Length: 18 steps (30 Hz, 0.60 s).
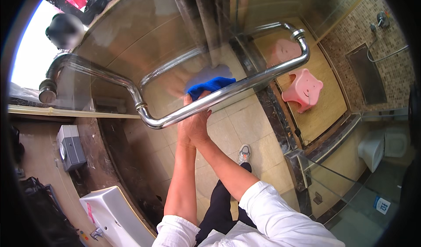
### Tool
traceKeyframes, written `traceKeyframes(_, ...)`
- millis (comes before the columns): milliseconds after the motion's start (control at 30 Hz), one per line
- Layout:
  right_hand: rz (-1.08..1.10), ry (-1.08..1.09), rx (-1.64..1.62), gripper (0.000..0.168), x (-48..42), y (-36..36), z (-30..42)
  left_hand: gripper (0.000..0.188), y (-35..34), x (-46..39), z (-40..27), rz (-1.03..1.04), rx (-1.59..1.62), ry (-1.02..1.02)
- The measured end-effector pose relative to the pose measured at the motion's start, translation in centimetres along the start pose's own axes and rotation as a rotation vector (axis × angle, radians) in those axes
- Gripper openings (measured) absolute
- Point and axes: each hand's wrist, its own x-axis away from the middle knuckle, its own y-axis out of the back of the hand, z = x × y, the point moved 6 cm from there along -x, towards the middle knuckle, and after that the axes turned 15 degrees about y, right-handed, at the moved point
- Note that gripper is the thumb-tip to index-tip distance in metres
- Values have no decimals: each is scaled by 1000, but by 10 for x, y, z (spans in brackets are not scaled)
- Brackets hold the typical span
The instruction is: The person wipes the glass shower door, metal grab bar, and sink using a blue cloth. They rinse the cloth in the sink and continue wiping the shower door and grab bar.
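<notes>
A blue cloth (210, 85) is bunched against a glass panel, which mirrors it and the hands. My left hand (185, 123) and my right hand (200, 123) are close together just below the cloth, with fingers on its lower edge. Part of both hands is hidden behind a chrome tubular door handle (227, 94), which crosses in front of them. Which hand bears the cloth's weight is hard to see; both appear pressed up to it.
A pink plastic stool (304, 90) stands on a yellowish mat at the right. A white washbasin (115, 214) and a grey tissue box (70, 148) are at the lower left. A toilet (373, 148) stands beyond glass on the right. A dark stone sill (274, 115) edges the tiled floor.
</notes>
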Motion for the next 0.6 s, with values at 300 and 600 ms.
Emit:
traceKeyframes(300, -359, 324, 273, 48, -72, 104, -22, 13, -66, -45, 26, 156, 528, 113)
traceKeyframes(600, -131, 400, 128, 40, -51, 51, 25, 11, -21, -33, 20, 254, 751, 59)
